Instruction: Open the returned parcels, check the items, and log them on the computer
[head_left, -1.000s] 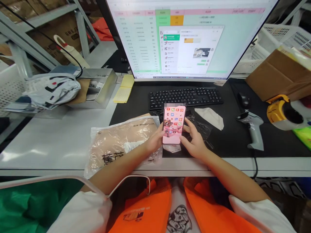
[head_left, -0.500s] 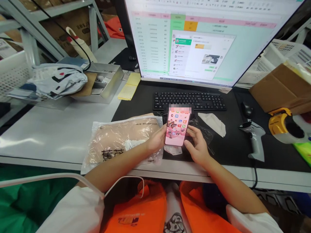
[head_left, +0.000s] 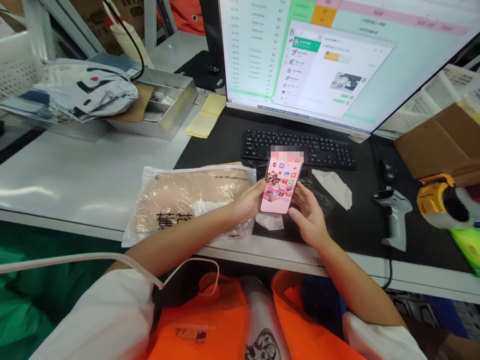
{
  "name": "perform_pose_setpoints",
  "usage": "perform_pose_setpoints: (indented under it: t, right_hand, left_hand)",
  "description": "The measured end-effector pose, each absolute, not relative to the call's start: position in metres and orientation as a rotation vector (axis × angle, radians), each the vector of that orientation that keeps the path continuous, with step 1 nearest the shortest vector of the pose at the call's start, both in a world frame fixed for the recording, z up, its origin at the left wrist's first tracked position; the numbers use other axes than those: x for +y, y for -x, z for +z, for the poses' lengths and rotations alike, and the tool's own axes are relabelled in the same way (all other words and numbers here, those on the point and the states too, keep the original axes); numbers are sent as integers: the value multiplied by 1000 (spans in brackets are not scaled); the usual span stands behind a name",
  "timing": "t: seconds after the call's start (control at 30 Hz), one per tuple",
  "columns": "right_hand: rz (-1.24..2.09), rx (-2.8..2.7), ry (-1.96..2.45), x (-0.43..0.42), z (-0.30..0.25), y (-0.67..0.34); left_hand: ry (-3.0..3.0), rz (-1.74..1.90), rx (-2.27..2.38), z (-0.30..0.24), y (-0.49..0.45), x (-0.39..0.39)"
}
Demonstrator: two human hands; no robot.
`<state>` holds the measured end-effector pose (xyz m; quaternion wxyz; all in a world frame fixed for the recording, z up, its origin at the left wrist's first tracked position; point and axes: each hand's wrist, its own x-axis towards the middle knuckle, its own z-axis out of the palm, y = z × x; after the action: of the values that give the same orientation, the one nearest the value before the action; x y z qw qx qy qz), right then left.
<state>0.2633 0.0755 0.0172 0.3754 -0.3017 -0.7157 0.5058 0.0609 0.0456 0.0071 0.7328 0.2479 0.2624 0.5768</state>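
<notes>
Both my hands hold a pink smartphone (head_left: 282, 186) above the front edge of the black desk mat (head_left: 360, 220); its screen shows rows of app icons. My left hand (head_left: 248, 202) grips the phone's left side, fingers curled behind it. On the other side my right hand (head_left: 308, 216) cups the phone, thumb near the screen. Under my left forearm lies a clear plastic bag with a beige garment (head_left: 187, 200). A small white label (head_left: 270, 222) lies on the mat just below the phone.
A black keyboard (head_left: 300, 149) and a large monitor (head_left: 330, 55) stand behind the phone. A folded tissue (head_left: 333, 186), a barcode scanner (head_left: 393, 212), a mouse (head_left: 388, 171) and a yellow tape dispenser (head_left: 438, 200) lie to the right. At left: yellow notepad (head_left: 207, 116), metal tray (head_left: 165, 107), grey mailer bag (head_left: 88, 90).
The view has shifted left and closer to the desk. The phone has tilted slightly to the right in my hands; both hands keep their hold.
</notes>
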Motion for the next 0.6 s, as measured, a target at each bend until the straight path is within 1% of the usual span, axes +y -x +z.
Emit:
perform_pose_setpoints:
  t: [0.1,0.23,0.33,0.43,0.5,0.57,0.6]
  right_hand:
    - [1248,-1926,762,72,12,-261]
    - [1060,-2009,835,66,4,-253]
    - [938,-1963,839,59,13,-248]
    - [815,-1901,864,39,32,-262]
    - [828,-1845,892,12,41,-285]
    - [988,-1792,897,-28,40,-314]
    - [1117,-1771,894,-51,35,-327]
  left_hand:
    - [-620,1224,525,9,-61,42]
    - [-920,1155,527,13,-62,36]
    - [-1048,1132,540,20,-62,29]
    - [-1134,976,530,41,-59,15]
    - [-1302,835,558,61,-50,-1]
    - [-1537,724,610,83,-34,-18]
    - [-1625,728,621,92,-24,-27]
